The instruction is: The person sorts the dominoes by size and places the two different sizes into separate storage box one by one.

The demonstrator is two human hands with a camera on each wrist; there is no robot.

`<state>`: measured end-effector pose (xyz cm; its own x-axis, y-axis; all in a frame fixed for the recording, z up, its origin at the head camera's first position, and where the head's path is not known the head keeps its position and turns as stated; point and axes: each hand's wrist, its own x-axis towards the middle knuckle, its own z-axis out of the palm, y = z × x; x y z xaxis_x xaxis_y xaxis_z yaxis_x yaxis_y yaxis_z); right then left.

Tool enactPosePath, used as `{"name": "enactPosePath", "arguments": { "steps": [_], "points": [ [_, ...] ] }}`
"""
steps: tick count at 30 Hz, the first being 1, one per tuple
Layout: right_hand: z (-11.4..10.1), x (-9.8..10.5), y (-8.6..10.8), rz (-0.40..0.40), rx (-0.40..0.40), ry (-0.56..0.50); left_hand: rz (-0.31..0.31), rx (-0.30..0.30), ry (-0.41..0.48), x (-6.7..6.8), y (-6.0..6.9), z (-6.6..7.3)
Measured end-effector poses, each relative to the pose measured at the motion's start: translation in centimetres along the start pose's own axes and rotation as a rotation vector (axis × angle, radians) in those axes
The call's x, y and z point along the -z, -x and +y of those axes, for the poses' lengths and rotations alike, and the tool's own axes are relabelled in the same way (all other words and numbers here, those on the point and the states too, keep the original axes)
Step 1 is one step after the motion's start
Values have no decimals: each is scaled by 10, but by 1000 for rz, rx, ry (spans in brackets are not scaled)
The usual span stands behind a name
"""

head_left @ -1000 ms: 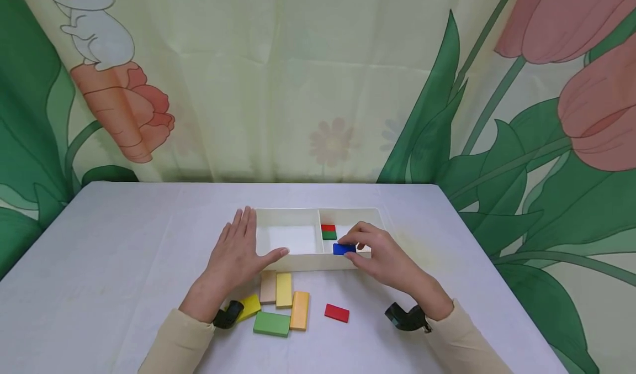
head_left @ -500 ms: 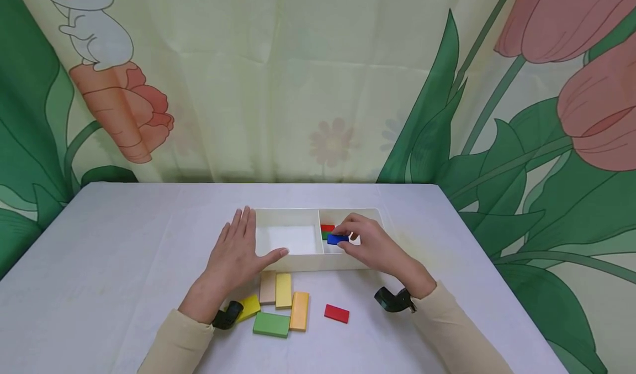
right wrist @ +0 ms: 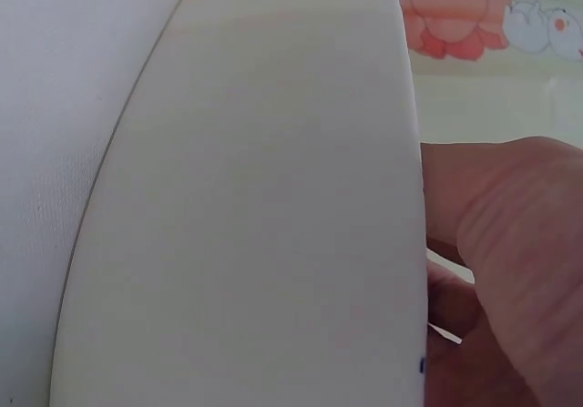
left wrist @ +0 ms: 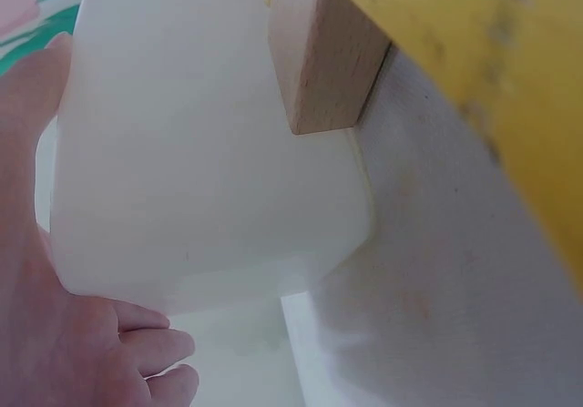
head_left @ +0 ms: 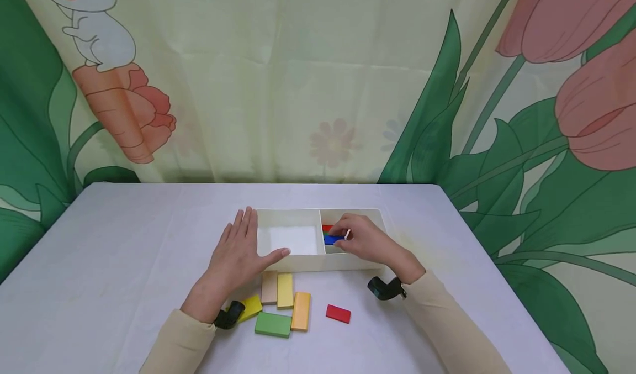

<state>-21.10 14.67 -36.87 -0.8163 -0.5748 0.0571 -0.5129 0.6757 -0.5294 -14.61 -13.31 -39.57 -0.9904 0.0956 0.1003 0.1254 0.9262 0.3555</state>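
Note:
A white two-compartment box (head_left: 318,262) stands on the table. My left hand (head_left: 233,258) rests against its left end, fingers straight along the side and thumb over the front rim. Inside the right compartment, my right hand (head_left: 365,241) pinches a blue block (head_left: 332,240) between thumb and fingers. Just behind it, by the divider, lie a red block (head_left: 327,228) and a green block that is mostly hidden. In the right wrist view, the box wall (right wrist: 264,207) hides the fingertips and the blue block.
In front of the box lie a tan block (head_left: 269,287), a pale yellow block (head_left: 285,291), an orange block (head_left: 301,311), a green block (head_left: 273,325) and a yellow block (head_left: 251,306), grouped closely. A red block (head_left: 338,314) lies apart on their right. A printed curtain hangs behind the table.
My right hand has carried the blue block from above the front rim leftward and back, down into the right compartment beside the green block. My left hand has stayed in place.

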Motion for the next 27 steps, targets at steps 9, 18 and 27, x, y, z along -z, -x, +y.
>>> {"name": "enactPosePath", "arguments": {
  "steps": [9, 18, 27],
  "points": [
    [4, -4, -11, -61, -8, -14, -2, -1, -3, 1, 0, 1],
    [4, -6, -20, -94, 1, 37, -7, -2, 7, 2, 0, 2],
    [5, -9, -27, -123, 1, 44, -2, 2, 10, 3, 1, 0]
  ]
}}
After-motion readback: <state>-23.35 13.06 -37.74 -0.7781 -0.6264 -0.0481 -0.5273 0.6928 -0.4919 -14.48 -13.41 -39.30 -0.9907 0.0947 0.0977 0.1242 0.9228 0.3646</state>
